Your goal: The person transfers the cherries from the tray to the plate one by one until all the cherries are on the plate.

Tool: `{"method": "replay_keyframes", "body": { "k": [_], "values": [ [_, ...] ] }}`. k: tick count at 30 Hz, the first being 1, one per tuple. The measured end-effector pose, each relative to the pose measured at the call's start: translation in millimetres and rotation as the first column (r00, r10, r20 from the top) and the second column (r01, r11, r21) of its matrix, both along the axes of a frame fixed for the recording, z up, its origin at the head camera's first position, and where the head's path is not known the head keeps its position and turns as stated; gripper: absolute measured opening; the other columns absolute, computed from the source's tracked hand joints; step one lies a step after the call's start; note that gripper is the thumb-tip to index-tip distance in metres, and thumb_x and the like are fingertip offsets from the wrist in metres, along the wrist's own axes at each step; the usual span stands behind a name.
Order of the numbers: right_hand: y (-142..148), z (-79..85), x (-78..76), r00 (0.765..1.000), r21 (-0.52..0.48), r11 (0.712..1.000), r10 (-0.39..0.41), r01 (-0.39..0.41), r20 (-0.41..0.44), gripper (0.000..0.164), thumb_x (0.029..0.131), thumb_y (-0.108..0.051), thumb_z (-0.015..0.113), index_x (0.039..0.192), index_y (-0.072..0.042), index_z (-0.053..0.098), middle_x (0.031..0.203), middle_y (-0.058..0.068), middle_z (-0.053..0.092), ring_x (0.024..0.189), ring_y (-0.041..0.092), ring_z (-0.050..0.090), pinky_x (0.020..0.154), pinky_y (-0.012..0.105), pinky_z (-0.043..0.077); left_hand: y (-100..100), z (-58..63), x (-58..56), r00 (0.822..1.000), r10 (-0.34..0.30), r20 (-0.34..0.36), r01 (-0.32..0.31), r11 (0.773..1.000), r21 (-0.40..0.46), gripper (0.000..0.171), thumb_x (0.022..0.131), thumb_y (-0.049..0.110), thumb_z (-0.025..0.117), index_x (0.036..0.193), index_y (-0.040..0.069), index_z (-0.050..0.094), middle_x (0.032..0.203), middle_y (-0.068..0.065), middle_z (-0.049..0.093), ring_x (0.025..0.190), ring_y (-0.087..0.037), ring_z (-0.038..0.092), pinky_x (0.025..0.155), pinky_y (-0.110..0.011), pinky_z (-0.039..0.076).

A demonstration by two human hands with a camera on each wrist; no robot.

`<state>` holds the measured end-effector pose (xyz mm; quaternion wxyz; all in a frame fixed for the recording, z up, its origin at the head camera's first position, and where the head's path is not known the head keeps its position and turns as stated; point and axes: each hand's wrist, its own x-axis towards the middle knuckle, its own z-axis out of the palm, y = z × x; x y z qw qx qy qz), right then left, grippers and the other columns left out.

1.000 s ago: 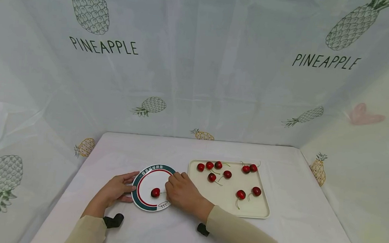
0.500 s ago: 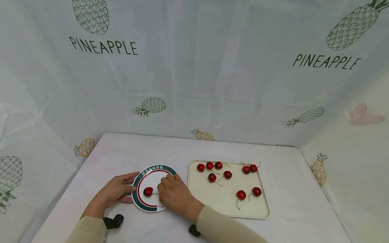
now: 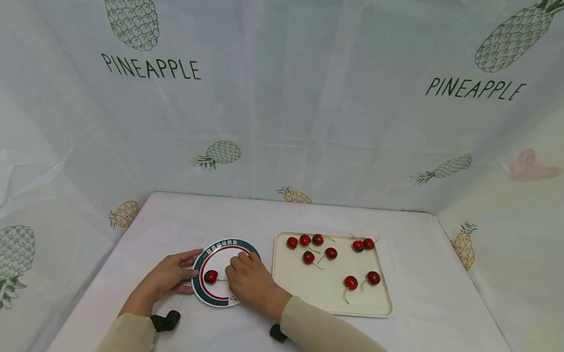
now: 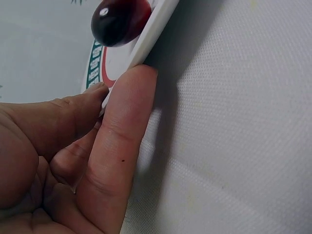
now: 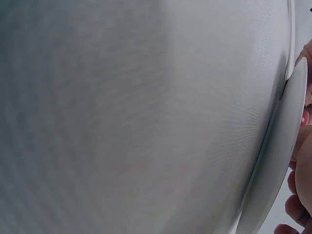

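Observation:
A round white plate with a green band and red ring lies on the table, left of the middle. My left hand holds its left rim; in the left wrist view the thumb is at the top side and a finger at the underside. Over the plate, my right hand pinches the stem of a dark red cherry, which is at the plate's left part. Whether this cherry touches the plate is hard to tell. The right fingertips are hidden in the head view.
A cream rectangular tray with several stemmed cherries stands right of the plate. Black straps are on both wrists. A white cloth covers the table, and a pineapple-print sheet hangs behind it.
My right hand has moved left over the plate, and the cherry has shifted left with it. The left hand has stayed at the plate's rim. The tray cherries have not moved.

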<state>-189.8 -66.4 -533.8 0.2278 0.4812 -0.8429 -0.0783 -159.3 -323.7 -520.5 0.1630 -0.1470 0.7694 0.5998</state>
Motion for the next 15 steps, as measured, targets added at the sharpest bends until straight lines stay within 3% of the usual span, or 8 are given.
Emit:
{"method": "replay_keyframes", "body": {
  "k": [8,15],
  "values": [
    [-1.6,0.8,0.1,1.000,0.002,1.000,-0.013,0.013,-0.005,0.008,0.103,-0.027,0.065,0.104,-0.019,0.067,0.098,-0.005,0.061,0.094,0.015,0.051,0.080,0.028,0.042,1.4,1.0,-1.2,1.000,-0.004,0.011,0.004,1.000,-0.009,0.067,0.100,-0.002,0.066,0.161,0.015,0.045,0.163,-0.031,0.038,0.093,-0.024,0.074,0.075,-0.044,0.067],
    [0.3,4.2,1.7,0.996,0.019,0.999,-0.049,0.047,0.075,0.031,0.103,-0.045,0.061,0.115,-0.017,0.069,0.108,-0.002,0.064,0.106,0.017,0.053,0.091,0.031,0.047,1.7,1.3,-0.2,1.000,0.001,0.009,-0.001,1.000,-0.022,0.067,0.100,-0.001,0.067,0.161,0.015,0.046,0.162,-0.032,0.039,0.093,-0.024,0.075,0.075,-0.044,0.067]
  ]
}}
